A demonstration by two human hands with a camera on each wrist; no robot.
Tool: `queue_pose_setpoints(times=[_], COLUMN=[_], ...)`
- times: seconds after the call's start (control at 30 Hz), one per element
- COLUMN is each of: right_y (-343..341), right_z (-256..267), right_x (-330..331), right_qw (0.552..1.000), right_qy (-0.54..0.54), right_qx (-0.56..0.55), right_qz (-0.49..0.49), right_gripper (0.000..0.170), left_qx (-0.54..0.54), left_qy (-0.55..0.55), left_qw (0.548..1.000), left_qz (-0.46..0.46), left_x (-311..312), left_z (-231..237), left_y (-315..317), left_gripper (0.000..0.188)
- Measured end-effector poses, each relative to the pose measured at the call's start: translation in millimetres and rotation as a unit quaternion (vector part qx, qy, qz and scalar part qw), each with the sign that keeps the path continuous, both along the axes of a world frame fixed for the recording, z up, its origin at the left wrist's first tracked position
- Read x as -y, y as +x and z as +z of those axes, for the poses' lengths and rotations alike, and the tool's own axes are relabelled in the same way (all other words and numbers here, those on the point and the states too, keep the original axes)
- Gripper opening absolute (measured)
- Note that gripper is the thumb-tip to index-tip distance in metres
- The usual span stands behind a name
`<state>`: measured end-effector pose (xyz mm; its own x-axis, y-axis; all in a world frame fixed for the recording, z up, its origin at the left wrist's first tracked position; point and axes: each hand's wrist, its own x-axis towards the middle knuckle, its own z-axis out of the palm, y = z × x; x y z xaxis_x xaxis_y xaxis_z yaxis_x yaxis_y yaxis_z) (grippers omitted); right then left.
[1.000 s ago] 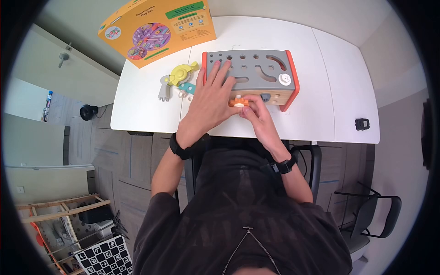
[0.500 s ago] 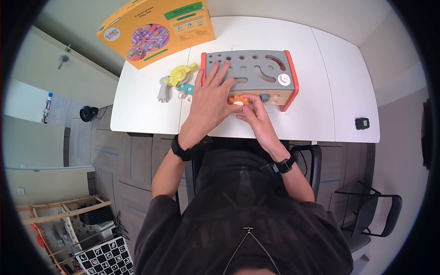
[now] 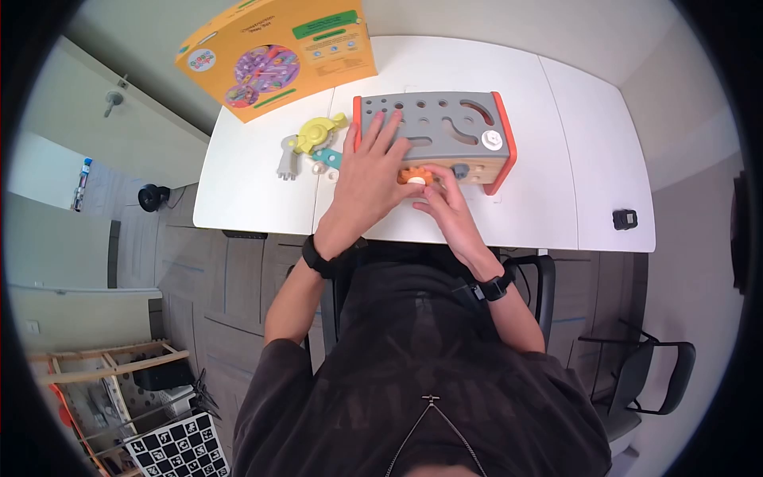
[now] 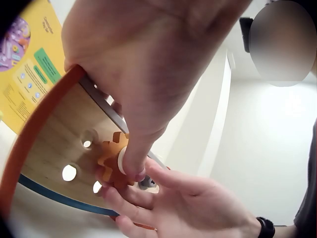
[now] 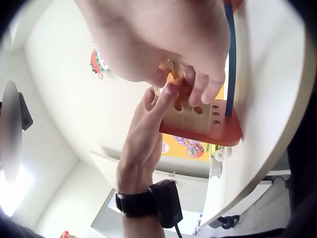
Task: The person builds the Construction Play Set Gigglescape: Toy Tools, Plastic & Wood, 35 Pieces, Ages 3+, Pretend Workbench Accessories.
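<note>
White surface [image 3: 548, 215] before us; towards its front edge, the gear [image 3: 414, 172] at the box's [image 3: 439, 149] front sits between our left hand [image 3: 367, 181], spread, thumb pressing it, and right hand [image 3: 453, 215], touching; whether pinching, we cannot tell.

In the head view, passage runs over the white tabletop [image 3: 548, 159] right of centre; the toy workbench [image 3: 445, 143] blocks the middle, the Construction Play Set box [image 3: 338, 67] the upper left.

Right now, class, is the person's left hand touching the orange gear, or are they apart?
Touching. In the left wrist view, the left hand presses its thumb onto the white centre of the orange gear.
</note>
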<state>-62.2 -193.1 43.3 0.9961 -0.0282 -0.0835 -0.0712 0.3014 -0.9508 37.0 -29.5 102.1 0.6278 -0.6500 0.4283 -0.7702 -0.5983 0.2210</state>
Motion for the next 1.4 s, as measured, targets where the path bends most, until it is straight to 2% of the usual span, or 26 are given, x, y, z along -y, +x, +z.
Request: queue_pose_setpoints(times=[0.1,0.2,0.27,0.37,0.4,0.47,0.6,0.67,0.77,0.87,0.9,0.97,1.1,1.17,1.33,1.4], right_y=[-4.8,-12.1,-20.9,-35.0,-38.3,-39.7,-31.0,-28.2,-22.8,-18.6,-18.0,-14.7,-13.5,-11.2,-0.7,3.3], right_z=[-1.7,-0.7,9.3,20.1,20.9,20.0,24.8,26.1,27.7,32.7,32.4,30.8,28.2,21.5,0.5,-4.5], right_x=[2.1,4.3,8.3,20.1,26.1,42.0,71.8,77.7,78.8,66.9,67.0,69.7,78.0,84.1,111.2,122.3], right_qw=[0.999,0.987,0.980,0.961,0.953,0.904,0.808,0.813,0.807,0.856,0.853,0.879,0.913,0.905,0.899,0.896], right_qy=[-0.045,-0.145,-0.188,-0.253,-0.274,-0.369,-0.469,-0.474,-0.503,-0.442,-0.462,-0.413,-0.349,-0.367,-0.384,-0.386], right_qx=[0.029,0.072,0.059,0.080,0.093,0.145,0.189,0.157,0.147,0.136,0.120,0.113,0.082,0.088,0.069,0.083], right_qz=[-0.005,-0.009,-0.033,-0.076,-0.092,-0.162,-0.302,-0.299,-0.272,-0.229,-0.210,-0.208,-0.191,-0.195,-0.198,-0.203], right_gripper=[0.045,0.051,0.051,0.050,0.049,0.047,0.046,0.051,0.061,0.066,0.072,0.076,0.082,0.083,0.080,0.078], left_qx=[0.016,0.017,0.014,-0.048,-0.102,-0.206,-0.413,-0.455,-0.468,-0.431,-0.421,-0.409,-0.453,-0.466,-0.388,-0.366], left_qy=[0.002,0.003,0.008,0.012,-0.064,-0.214,-0.370,-0.412,-0.367,-0.341,-0.328,-0.293,-0.274,-0.264,-0.241,-0.235], left_qw=[1.000,1.000,1.000,0.998,0.992,0.954,0.832,0.789,0.804,0.836,0.846,0.864,0.848,0.844,0.889,0.899], left_qz=[0.000,-0.003,-0.004,-0.032,-0.033,-0.037,0.026,0.021,0.011,0.001,0.003,0.014,-0.002,-0.003,-0.022,-0.056], left_x=[-1.0,-0.4,-1.1,-8.4,-13.3,-24.1,-36.5,-40.9,-34.4,-24.7,-24.2,-25.8,-27.5,-26.3,-18.7,-14.5], left_z=[-0.9,-2.1,0.5,9.4,9.4,7.5,-10.5,-38.6,-57.2,-53.2,-54.6,-61.0,-60.1,-56.5,-66.9,-69.0], left_y=[0.7,-2.3,-3.1,-5.5,-5.7,-6.4,-14.3,-10.6,-16.9,-31.2,-34.1,-38.7,-48.0,-54.3,-69.8,-69.9], left_gripper=[0.060,0.061,0.063,0.073,0.074,0.078,0.084,0.077,0.077,0.079,0.080,0.083,0.106,0.113,0.109,0.114])
